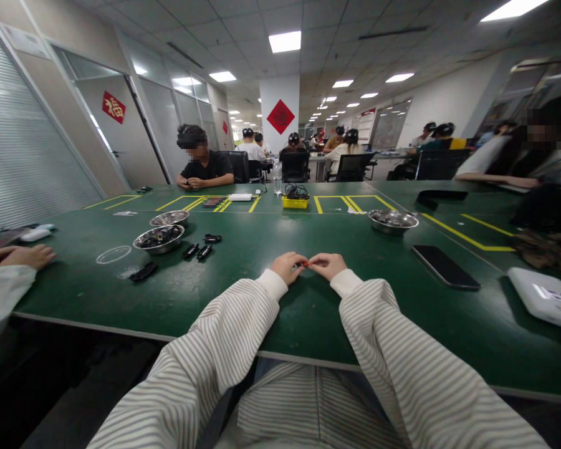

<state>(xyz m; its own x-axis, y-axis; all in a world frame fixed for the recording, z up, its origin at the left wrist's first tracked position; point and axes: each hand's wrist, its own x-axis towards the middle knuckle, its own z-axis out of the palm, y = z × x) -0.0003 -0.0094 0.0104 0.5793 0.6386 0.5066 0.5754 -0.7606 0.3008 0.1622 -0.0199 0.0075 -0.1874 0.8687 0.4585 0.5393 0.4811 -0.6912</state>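
Three metal bowls (159,248), four loose black parts (204,252), one yellow tray (295,203) and one phone (445,267) sit on the green, yellow-taped counter (243,227) in a lit office where other people sit. Both forearms reach forward, converging; the left hand (288,269) and right hand (330,266) meet just above the near counter, fingers pinching a small orange piece (305,264) between them.

The orange piece (305,264) (mostly covered by the hands (287,268)) is too small to identify; the left edge cuts off a co-worker's sleeve (2,290).
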